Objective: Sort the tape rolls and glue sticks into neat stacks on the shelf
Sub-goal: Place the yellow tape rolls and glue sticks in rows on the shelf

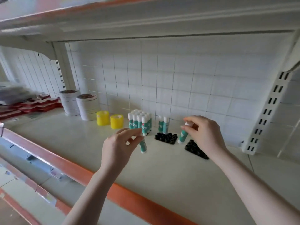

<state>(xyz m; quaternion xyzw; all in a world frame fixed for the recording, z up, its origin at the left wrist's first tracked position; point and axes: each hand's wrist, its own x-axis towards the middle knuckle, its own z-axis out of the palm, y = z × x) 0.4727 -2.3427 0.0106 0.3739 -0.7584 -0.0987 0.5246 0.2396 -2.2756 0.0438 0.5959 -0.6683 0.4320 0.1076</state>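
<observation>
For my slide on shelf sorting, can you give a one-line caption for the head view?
Both hands, left and right, each hold a glue stick above the shelf near black holder trays.

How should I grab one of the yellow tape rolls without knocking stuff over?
Take the nearer yellow tape roll from above, fingers on its curved sides. It lies flat with its hole upward, and its front and top are open, while glue sticks stand close on its right.

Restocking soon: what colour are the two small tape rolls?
Yellow: both small tape rolls, clearest in the head view.
</observation>
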